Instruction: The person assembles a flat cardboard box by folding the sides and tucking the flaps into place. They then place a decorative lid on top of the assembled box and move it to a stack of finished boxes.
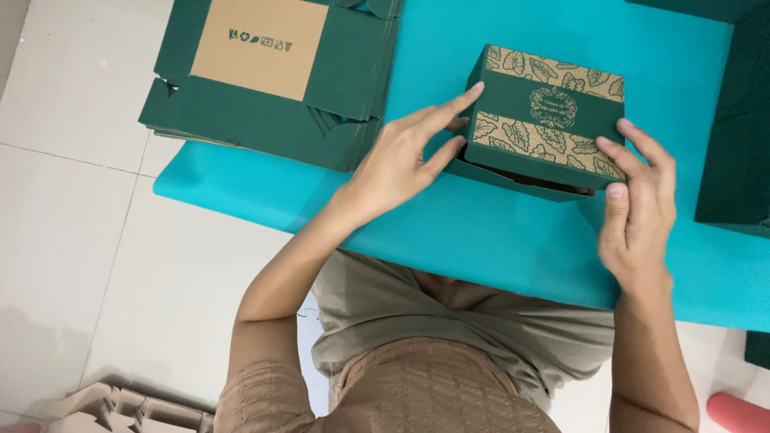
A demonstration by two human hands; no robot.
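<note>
— Dark green box (548, 120), tan bands of leaf pattern, ornate tan emblem between.
— Teal bench (497, 232); green flat cardboard (265, 72) with a tan square. Pale floor tiles (72, 200).

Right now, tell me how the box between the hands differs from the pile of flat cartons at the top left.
The box is folded into shape; the flat cartons lie unfolded in a pile. The box shows a tan leaf pattern; the flat cartons show a plain tan panel. The left hand and right hand touch the box only. Both are dark green and rest on the teal mat.
</note>
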